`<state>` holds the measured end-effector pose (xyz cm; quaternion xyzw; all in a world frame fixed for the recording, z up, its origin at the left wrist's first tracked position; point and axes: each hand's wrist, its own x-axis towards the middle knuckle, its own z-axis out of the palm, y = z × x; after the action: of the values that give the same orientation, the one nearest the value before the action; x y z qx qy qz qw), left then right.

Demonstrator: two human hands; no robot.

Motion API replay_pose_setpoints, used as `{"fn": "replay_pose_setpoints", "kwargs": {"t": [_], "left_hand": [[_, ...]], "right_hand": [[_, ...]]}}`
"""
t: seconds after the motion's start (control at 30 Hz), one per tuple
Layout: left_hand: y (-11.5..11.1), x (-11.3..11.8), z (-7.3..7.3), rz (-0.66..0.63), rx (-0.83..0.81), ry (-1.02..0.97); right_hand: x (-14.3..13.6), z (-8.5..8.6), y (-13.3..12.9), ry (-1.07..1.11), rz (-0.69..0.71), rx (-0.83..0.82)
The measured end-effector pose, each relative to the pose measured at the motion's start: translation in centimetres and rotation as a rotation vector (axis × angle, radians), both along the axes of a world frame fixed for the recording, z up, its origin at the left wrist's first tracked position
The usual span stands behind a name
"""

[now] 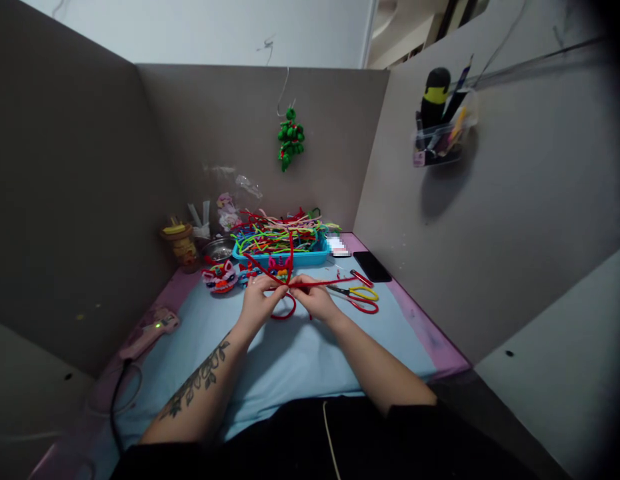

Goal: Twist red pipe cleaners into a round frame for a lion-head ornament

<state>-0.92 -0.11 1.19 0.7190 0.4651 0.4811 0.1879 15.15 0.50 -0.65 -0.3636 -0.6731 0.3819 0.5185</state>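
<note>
Red pipe cleaners (291, 250) cross between my two hands over the middle of the table. Several ends stick out: one upward, one to the upper left, one to the right, and a loop hangs below. My left hand (264, 293) pinches them from the left, fingers closed. On the other side my right hand (310, 297) is closed on them too, its fingertips almost meeting the left ones. Scissors (363, 293) with yellow and red handles lie just right of my right hand. Colourful pipe-cleaner animal heads (221, 277) sit beyond my left hand.
A blue tray (280, 259) heaped with coloured pipe cleaners stands at the back. To its right lies a black phone (373, 266). A pink glue gun (153, 331) with a cable rests at the left. Partition walls enclose the table; a clear pen holder (440, 143) hangs on the right one.
</note>
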Motion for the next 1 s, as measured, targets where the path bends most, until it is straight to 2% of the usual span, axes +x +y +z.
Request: {"fn": "replay_pose_setpoints", "kwargs": {"t": [0.13, 0.27, 0.53, 0.77, 0.83, 0.9, 1.0], "left_hand": [[0.2, 0.2, -0.2, -0.015, -0.225, -0.223], [0.8, 0.1, -0.5, -0.095, -0.439, -0.431], [2.0, -2.3, -0.2, -0.188, -0.674, -0.672], [2.0, -3.4, 0.7, -0.152, -0.857, -0.851], [2.0, -3.4, 0.7, -0.163, -0.891, -0.873], [2.1, -3.5, 0.6, -0.165, -0.857, -0.862], [2.5, -3.9, 0.5, -0.108, -0.63, -0.769]], "right_hand": [[0.1, -0.3, 0.2, -0.006, 0.02, -0.101], [0.4, -0.4, 0.1, -0.017, 0.087, -0.079], [2.3, 0.6, -0.4, -0.034, 0.306, 0.049], [3.9, 0.5, 0.3, 0.07, 0.42, 0.12], [4.1, 0.3, 0.5, 0.08, 0.441, 0.127], [4.4, 0.1, 0.7, 0.089, 0.462, 0.125], [5.2, 0.0, 1.0, 0.225, 0.409, 0.124]]}}
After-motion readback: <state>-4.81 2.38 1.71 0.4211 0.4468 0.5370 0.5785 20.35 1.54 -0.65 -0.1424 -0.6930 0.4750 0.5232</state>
